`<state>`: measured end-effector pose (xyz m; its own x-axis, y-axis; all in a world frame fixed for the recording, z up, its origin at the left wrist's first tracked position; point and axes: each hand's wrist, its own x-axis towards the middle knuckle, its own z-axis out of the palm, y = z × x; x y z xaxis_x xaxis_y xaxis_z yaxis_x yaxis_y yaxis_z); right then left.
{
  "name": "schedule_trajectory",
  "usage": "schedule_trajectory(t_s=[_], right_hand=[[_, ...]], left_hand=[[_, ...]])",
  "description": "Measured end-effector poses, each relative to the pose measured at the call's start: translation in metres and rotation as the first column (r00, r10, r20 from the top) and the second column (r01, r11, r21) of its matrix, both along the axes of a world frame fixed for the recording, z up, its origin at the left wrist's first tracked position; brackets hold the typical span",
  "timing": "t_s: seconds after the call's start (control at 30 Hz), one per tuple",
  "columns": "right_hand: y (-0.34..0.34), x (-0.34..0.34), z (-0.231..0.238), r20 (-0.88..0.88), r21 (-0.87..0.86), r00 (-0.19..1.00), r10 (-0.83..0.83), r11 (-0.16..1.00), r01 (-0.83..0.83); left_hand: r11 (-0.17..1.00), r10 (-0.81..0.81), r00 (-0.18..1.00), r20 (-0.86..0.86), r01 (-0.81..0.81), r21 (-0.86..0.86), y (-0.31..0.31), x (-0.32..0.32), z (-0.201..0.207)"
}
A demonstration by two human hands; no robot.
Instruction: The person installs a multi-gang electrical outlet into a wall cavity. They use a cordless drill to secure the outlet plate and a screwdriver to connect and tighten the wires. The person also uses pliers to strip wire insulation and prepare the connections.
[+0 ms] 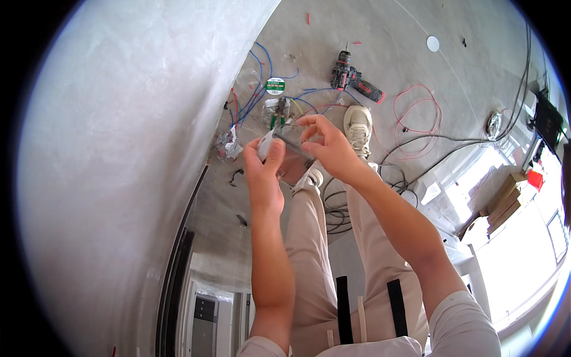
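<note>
Your left hand (266, 172) and right hand (326, 144) are both pinched on a small clear plastic bag (279, 141), held up between them over the concrete floor (369, 18). The bag is thin, crinkly and see-through; can't tell what's inside. Below on the floor: blue wires (256, 89), a red wire loop (416, 113), a dark red-trimmed drill (355, 77), a round green-white tape roll (275, 86), more crumpled bags (228, 144). A smooth grey plaster wall (137, 149) fills your left.

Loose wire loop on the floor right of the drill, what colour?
Red/pink wire loop, clearest in the head view, beside the drill.
</note>
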<state>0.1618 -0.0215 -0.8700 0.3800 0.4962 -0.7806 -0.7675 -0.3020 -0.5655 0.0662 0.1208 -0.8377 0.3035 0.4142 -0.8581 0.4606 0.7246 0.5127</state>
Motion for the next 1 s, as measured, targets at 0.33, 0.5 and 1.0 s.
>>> schedule_trajectory(t_s=[0.33,0.5,1.0], right_hand=[[-0.027,0.017,-0.024,-0.61,0.004,0.747,-0.265,0.941,0.338],[-0.037,0.018,-0.042,-0.385,0.142,0.917,-0.099,0.976,0.165],[-0.035,0.012,-0.054,0.858,-0.153,0.462,0.226,0.97,-0.191]], left_hand=[[0.916,-0.377,0.926,0.03,0.368,0.161,0.001,0.016,0.04],[0.889,-0.442,0.897,0.008,0.437,0.135,0.014,-0.001,0.037],[0.83,0.329,0.899,0.289,-0.13,-0.543,0.005,-0.024,-0.074]])
